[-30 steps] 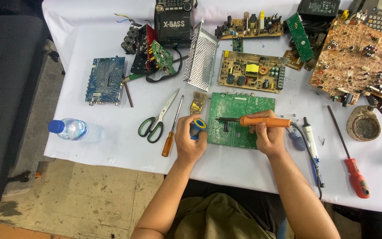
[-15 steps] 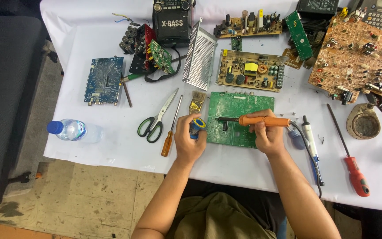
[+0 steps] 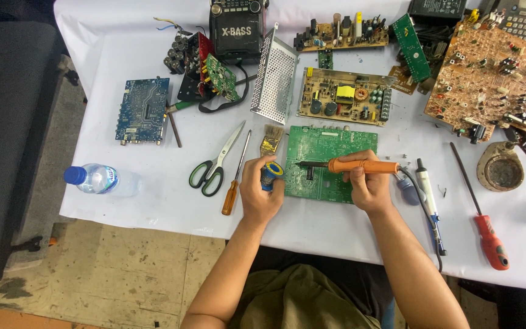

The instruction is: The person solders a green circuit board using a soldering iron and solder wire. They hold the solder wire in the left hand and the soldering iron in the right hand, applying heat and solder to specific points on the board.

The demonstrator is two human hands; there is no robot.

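Head view: the right hand (image 3: pixel 368 186) is gripping an orange soldering iron (image 3: pixel 360 166), its tip resting on the green circuit board (image 3: pixel 330 161) lying flat on the white counter (image 3: pixel 153 201). The left hand (image 3: pixel 260 192) is clenching a blue-and-yellow solder spool (image 3: pixel 271 173) at the board's left edge, just beside a brush (image 3: pixel 270 139), an orange screwdriver (image 3: pixel 234 189) and scissors (image 3: pixel 213 167). Judged risk: the board is lying unclamped, so pressure from the tip could be sliding it, and the hot barrel is passing close to the fingers.
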